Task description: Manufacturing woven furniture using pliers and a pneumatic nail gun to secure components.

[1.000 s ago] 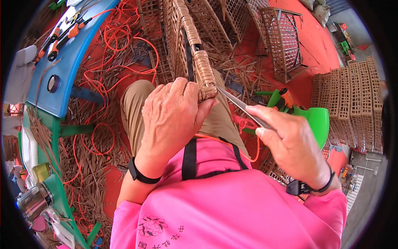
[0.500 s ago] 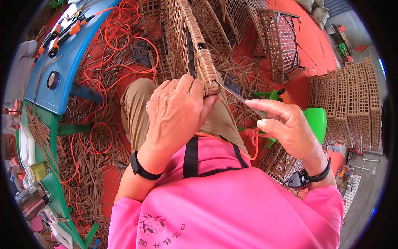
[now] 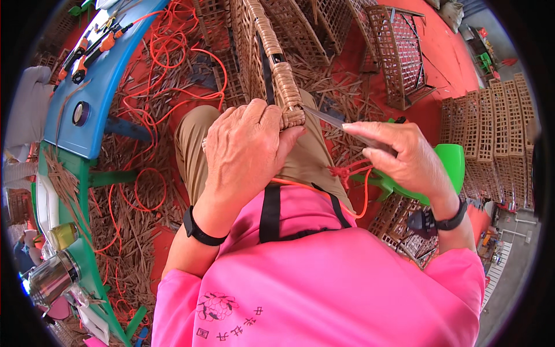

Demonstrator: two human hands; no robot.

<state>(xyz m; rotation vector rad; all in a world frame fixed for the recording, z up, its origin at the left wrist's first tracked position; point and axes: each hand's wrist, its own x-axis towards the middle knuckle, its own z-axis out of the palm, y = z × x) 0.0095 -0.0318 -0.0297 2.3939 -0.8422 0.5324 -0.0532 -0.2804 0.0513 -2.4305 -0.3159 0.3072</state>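
Note:
My left hand [image 3: 245, 153] is closed round the near end of a brown woven wicker panel [image 3: 281, 72], whose edge is wrapped in flat strands and runs away from me between my knees. The thumb lies beside the wrapped corner. My right hand [image 3: 407, 159] pinches a thin, flat greyish strip [image 3: 330, 120] between thumb and fingers. The strip's far tip meets the wrapped corner, just right of my left hand. I cannot tell whether this strip is weaving material or a blade.
Loose strips litter the red floor, with an orange hose [image 3: 151, 118] looped over them. A blue table [image 3: 95, 124] at left bears tools and a tape roll [image 3: 81, 113]. Woven frames [image 3: 399, 58] stand ahead; more are stacked [image 3: 491, 141] at right. A green chair [image 3: 451, 165] is beside my right hand.
My right hand has shifted slightly right, and the strip's tip still meets the corner. My left hand keeps its hold on the panel. The whole view has shifted a little.

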